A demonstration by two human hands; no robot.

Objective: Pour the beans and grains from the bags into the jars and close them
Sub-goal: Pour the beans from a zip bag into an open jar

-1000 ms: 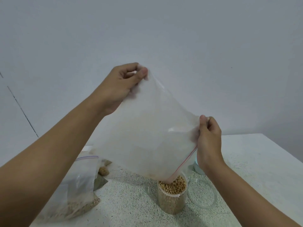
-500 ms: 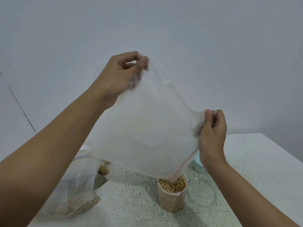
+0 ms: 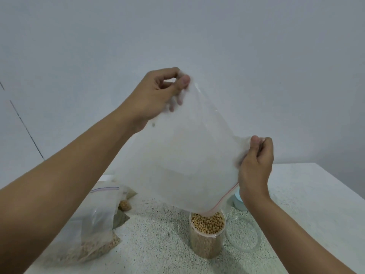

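Note:
An empty clear zip bag with a red seal strip hangs upside down, its mouth corner just above a clear jar full of yellow beans. My left hand pinches the bag's upper corner high up. My right hand pinches the other bottom corner at the right, lower down. The jar stands open on the speckled table. A clear round lid lies flat just right of the jar.
A zip bag of grains slumps on the table at the left, with more small bags behind it. A pale blue round object sits behind my right wrist. The table's right edge runs down at far right.
Both hands have lifted the bag a little higher, and my right hand's grip has shifted up to the bag's corner. The jar and the lid have not moved.

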